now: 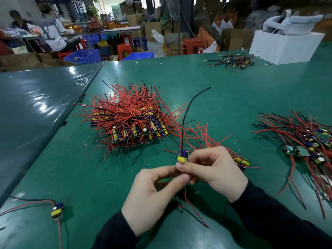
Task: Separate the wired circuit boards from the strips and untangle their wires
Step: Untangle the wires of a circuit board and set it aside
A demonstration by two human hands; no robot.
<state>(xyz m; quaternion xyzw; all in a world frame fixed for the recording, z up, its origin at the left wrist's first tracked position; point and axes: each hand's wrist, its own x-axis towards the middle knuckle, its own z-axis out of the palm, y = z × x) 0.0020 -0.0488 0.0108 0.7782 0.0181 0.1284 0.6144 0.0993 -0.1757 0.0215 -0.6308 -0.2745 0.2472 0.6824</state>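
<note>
A small circuit board (183, 155), with a yellow component and a blue part, is pinched upright between the curled fingertips of the left hand (152, 194) and the right hand (215, 171), above the green table (224, 97). The fingers of both hands are closed on the board's lower end. A black wire (188, 112) is seen rising from the top of the held board and bending to the right, while red and black leads (190, 209) hang below the hands. Just behind the right hand, touching it or nearly so, a short strip of boards (240, 161) with red wires is laid on the table. Farther from the held board, to its upper left, a large stack of board strips (133, 123) is covered by a tangle of red wires. Well to the right of the held board another pile of wired boards (309, 142) is spread. One separated board (57, 210) lies well to the lower left, and a small heap (233, 62) is placed far beyond, beside a white box (283, 47).
</note>
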